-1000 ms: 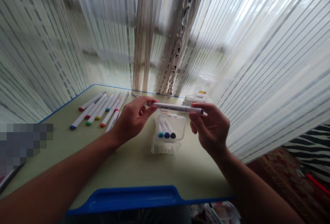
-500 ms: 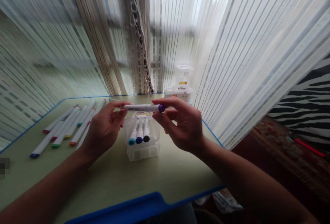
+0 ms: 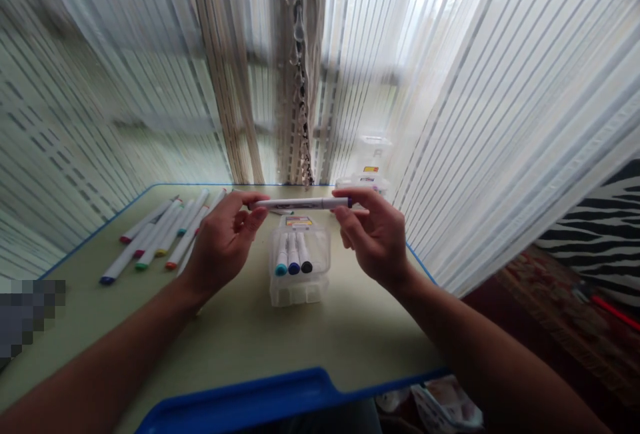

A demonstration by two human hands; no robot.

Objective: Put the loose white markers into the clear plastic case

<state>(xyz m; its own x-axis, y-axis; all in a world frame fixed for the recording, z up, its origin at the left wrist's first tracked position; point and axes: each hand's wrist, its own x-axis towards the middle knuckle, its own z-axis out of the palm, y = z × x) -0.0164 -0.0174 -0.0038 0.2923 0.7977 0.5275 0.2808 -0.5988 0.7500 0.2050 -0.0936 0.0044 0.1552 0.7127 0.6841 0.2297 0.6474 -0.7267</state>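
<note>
A white marker with a purple cap end is held level above the table, one end in each hand. My left hand pinches its left end, and my right hand pinches the purple end. Right below them lies a clear plastic case on the pale green table. Three markers lie inside it, with teal, blue and black caps facing me.
Several loose markers lie in a row at the table's left. The table has a blue rim at the near edge. A clear container stands at the back right, against striped curtains. A red patterned rug lies on the floor to the right.
The view has swung a little, shifting everything slightly right. Both hands still hold the marker over the case, now turned so its purple end is almost hidden by my right fingers.
</note>
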